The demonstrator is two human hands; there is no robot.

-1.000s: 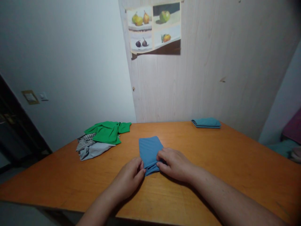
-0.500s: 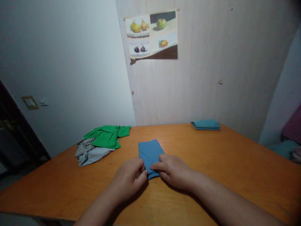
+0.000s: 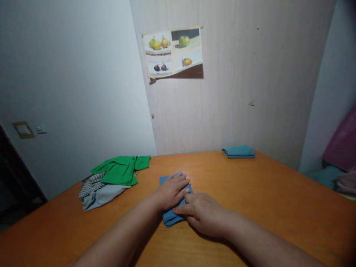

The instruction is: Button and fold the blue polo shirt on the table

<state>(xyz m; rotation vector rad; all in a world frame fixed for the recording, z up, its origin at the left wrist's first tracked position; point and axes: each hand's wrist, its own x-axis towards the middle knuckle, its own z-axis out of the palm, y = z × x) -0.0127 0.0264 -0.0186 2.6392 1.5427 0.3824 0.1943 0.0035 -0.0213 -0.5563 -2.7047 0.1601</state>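
A folded blue cloth point(image 3: 174, 219) lies on the table in front of me, its layers showing along the near edge. My left hand point(image 3: 172, 191) rests flat across its top, palm down with the fingers stretched towards the far right corner. At the cloth's right edge is my right hand point(image 3: 204, 214), its thumb laid over the top and its other fingers bent against the side. The two hands touch or nearly touch over the cloth, covering much of it.
On the left of the orange-brown table point(image 3: 250, 207) lie a green T-shirt point(image 3: 119, 170), a striped garment point(image 3: 91, 183) and a grey garment point(image 3: 104, 196) in a loose heap. A folded teal cloth point(image 3: 239, 151) sits at the far right edge, near the wall.
My left hand has moved from the near left corner onto the top of the blue cloth, its fingers opening out flat. My right hand stays at the right edge. The view has shifted slightly.
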